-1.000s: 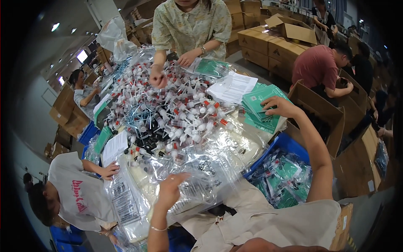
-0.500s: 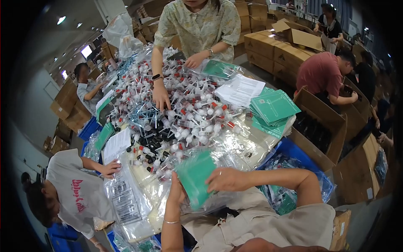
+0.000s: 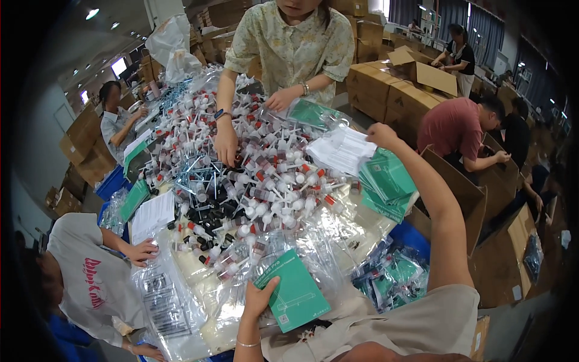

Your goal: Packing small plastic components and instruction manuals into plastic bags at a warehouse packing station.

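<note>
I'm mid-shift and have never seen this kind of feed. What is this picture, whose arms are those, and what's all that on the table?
There is no machine here: the view comes from a fisheye camera worn on a person's head, looking down, so edges curve. The two bare arms rising from the bottom edge are the wearer's own. The left hand holds a green booklet by its edge. The right hand reaches out over a stack of white paper sheets, beside a pile of green booklets. The table is heaped with small pump spray bottles and clear plastic bags. The other hands belong to co-workers: one across the table, one at the left. Cardboard boxes stand behind.
</note>
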The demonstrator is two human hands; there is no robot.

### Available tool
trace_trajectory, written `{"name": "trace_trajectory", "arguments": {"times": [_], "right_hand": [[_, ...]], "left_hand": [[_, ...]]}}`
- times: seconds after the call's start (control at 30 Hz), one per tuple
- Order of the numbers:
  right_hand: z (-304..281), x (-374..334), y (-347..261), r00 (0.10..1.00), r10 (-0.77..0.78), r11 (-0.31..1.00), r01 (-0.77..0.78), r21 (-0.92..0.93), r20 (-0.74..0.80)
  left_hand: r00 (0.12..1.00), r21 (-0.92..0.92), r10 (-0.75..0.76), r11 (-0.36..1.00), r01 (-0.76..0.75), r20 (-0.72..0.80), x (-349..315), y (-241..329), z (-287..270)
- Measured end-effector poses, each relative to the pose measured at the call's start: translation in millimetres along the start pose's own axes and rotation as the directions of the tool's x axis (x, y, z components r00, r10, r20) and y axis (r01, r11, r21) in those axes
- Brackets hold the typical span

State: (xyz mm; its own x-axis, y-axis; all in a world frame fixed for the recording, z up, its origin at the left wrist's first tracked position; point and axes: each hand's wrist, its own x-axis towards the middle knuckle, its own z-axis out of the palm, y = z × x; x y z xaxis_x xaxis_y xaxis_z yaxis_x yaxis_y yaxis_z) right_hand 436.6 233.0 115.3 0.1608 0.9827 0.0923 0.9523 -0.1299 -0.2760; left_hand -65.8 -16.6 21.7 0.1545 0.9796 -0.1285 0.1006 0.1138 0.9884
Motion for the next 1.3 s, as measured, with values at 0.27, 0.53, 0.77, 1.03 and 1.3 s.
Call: {"name": "trace_trajectory", "arguments": {"times": [0.27, 0.53, 0.77, 1.03, 1.3], "right_hand": [[30.6, 56.6, 46.8, 0.902, 0.379, 0.922, -0.35, -0.166, 0.205], [20.4, 60.6, 17.5, 0.833, 0.512, 0.848, -0.451, -0.28, 0.21], [15.9, 63.3, 18.1, 0.767, 0.575, 0.813, -0.498, -0.302, 0.284], [12.3, 57.8, 8.4, 0.826, 0.521, 0.838, -0.446, -0.315, 0.216], [22.1, 68.7, 30.5, 0.826, 0.5, 0.859, -0.511, -0.027, 0.26]], "left_hand": [[0.995, 0.003, -0.084, 0.996, 0.084, -0.045, 3.3, -11.2, -3.0], [0.993, -0.084, -0.098, 0.992, 0.092, -0.071, 2.2, -2.6, 0.5], [0.988, -0.11, -0.134, 0.986, 0.126, -0.073, 2.5, -11.8, -3.5], [0.99, -0.13, -0.124, 0.985, 0.115, -0.067, 3.1, -10.5, -4.9], [0.99, -0.125, -0.134, 0.984, 0.127, -0.052, 0.6, -9.0, -5.0]]}}
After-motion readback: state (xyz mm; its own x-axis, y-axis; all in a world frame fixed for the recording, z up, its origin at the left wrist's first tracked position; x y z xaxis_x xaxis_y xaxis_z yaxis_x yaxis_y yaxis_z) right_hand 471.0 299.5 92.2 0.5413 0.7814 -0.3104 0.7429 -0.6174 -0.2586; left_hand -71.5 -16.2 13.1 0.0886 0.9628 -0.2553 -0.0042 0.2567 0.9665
